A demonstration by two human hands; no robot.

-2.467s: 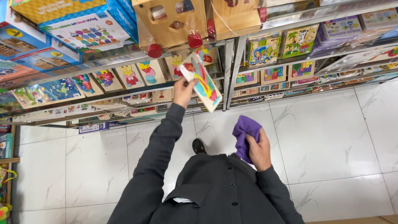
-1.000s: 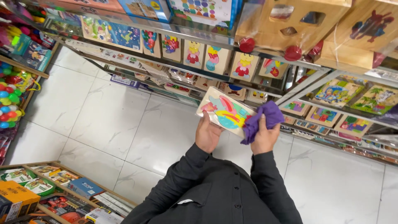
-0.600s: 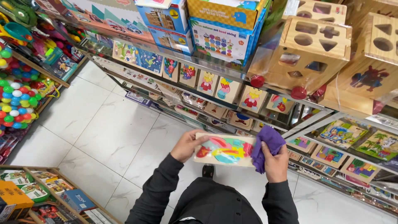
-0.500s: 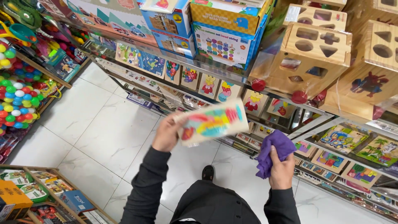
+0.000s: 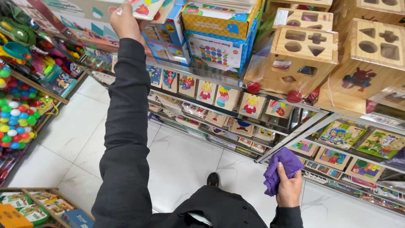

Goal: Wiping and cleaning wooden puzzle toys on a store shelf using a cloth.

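My left hand [image 5: 123, 20] is up high, gripping the colourful puzzle board [image 5: 145, 7] at the top shelf, w/ blue boxes [image 5: 213, 40] right beside it. Right hand [image 5: 289, 190] is low, clutching a purple cloth [image 5: 280, 166] near wooden shape-sorter cubes [image 5: 301, 57] and puzzle racks.

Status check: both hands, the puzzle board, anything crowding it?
Left hand raised, gripping puzzle board at top shelf. Right hand low, clutching purple cloth. Blue boxes crowd the board.
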